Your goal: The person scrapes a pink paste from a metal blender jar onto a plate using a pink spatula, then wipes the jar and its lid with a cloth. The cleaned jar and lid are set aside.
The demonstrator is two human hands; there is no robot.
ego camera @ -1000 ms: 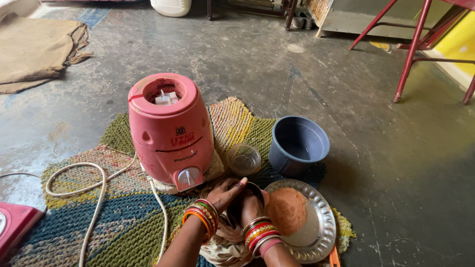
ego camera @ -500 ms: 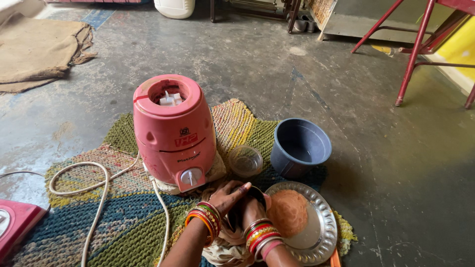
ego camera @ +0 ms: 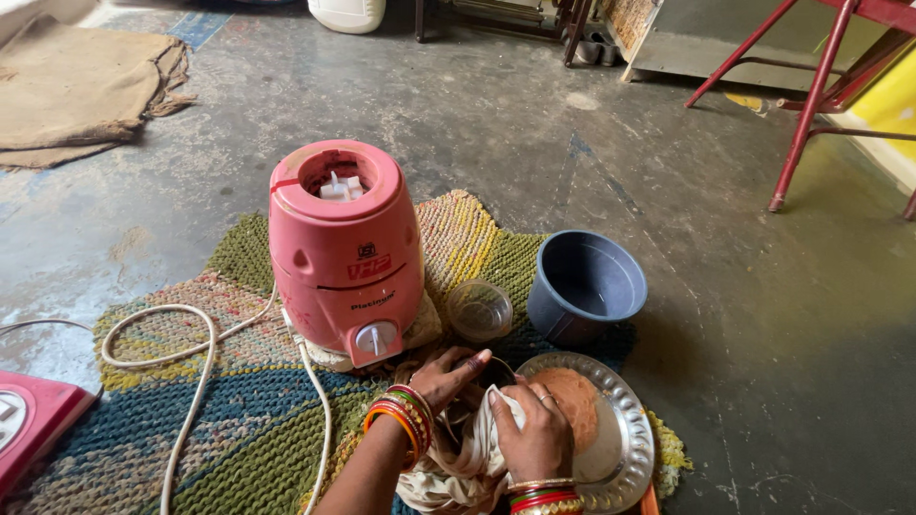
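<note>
My left hand, with coloured bangles on the wrist, grips the rim of a dark metal jar that stands low on the rug, in front of the pink mixer base. My right hand lies back up beside the jar, its fingers closed on a fold of beige cloth bunched around the jar. This hand reaches over the left edge of a steel plate and hides part of the reddish-brown powder heap on it.
A clear round lid and a blue-grey bucket sit just beyond the plate on the braided rug. A white cord loops left. A pink appliance, a burlap sack and red metal legs border the concrete floor.
My right hand has turned back up and shifted right and toward me, now gripping the cloth and covering part of the powder. My left hand stays on the jar.
</note>
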